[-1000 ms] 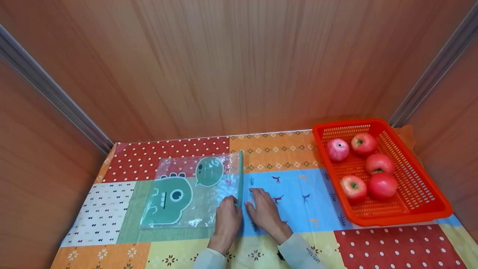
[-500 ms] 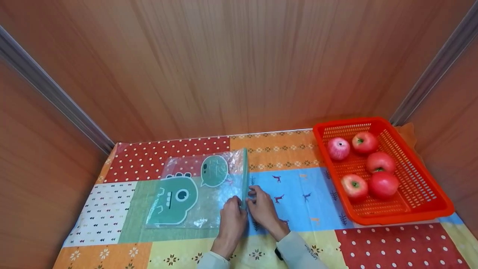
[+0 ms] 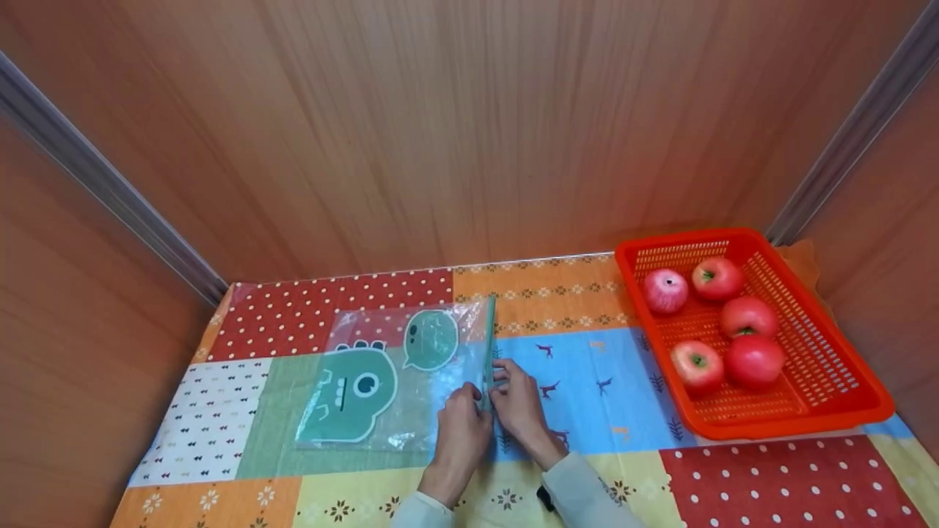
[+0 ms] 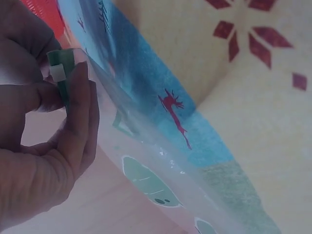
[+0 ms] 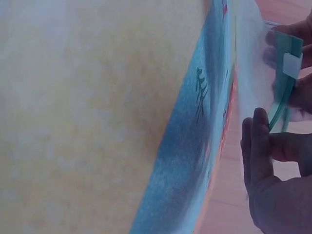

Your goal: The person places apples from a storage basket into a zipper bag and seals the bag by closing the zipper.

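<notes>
A clear plastic slider bag [image 3: 352, 400] printed with a green one-eyed monster lies on the cloth, its green zip strip [image 3: 490, 323] on the right side. My left hand [image 3: 461, 433] pinches the strip near its close end. Just to the right, my right hand [image 3: 519, 403] pinches the same strip a little farther along. The left wrist view has a white slider [image 4: 58, 73] by the left fingertips. In the right wrist view the green strip [image 5: 280, 109] shows as two edges above the right fingertips. The bag looks flat, with nothing inside.
An orange-red plastic basket [image 3: 777, 433] stands at the right, holding several red apples [image 3: 753, 361] and a pink streaked fruit [image 3: 665, 291]. A patchwork cloth [image 3: 499, 484] covers the table. Wood-grain panels [image 3: 469, 147] close off the back and both sides.
The bag has shifted slightly right with my left hand. My right hand, earlier apart from the strip with fingers extended, has come to it and now pinches it.
</notes>
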`<state>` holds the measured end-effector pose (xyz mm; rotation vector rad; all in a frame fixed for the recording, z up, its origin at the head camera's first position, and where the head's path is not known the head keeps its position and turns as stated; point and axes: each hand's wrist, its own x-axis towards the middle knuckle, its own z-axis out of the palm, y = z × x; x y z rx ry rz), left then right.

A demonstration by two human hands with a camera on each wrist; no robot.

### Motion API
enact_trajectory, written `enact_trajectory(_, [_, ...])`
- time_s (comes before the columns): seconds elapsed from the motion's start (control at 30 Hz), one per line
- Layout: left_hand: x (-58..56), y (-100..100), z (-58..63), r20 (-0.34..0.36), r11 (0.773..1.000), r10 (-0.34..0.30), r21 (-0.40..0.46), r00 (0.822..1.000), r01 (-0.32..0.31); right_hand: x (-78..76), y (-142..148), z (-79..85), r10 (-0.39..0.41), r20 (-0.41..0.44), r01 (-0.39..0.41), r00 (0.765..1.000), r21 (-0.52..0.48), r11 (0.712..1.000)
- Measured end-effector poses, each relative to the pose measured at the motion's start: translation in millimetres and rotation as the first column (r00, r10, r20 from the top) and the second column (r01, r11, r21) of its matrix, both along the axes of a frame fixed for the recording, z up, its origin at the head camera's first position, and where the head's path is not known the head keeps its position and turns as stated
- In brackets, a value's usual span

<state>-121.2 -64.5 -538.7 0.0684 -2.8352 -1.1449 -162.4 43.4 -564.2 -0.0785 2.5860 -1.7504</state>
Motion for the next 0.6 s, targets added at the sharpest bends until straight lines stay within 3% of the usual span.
enact_trajectory(0.2, [-13.4,-2,2.2,0.064,1.0,0.025,-0.018,0.998,-0.024,1.9,1,-1.8,0.024,-0.01,-0.024,1.0,0.023,0.999])
enact_trajectory(0.4, [-26.8,-4,5.5,0.045,0.997,0.06,-0.053,0.997,-0.057,4.6,4,-3.5,0.041,-0.05,-0.04,0.998,0.011,0.999])
enact_trajectory(0.6, [-27.9,-7,12.1,-0.01,0.997,0.073,-0.03,0.997,-0.073,5.2,6,-3.6,0.024,-0.051,-0.025,0.998,-0.007,1.0])
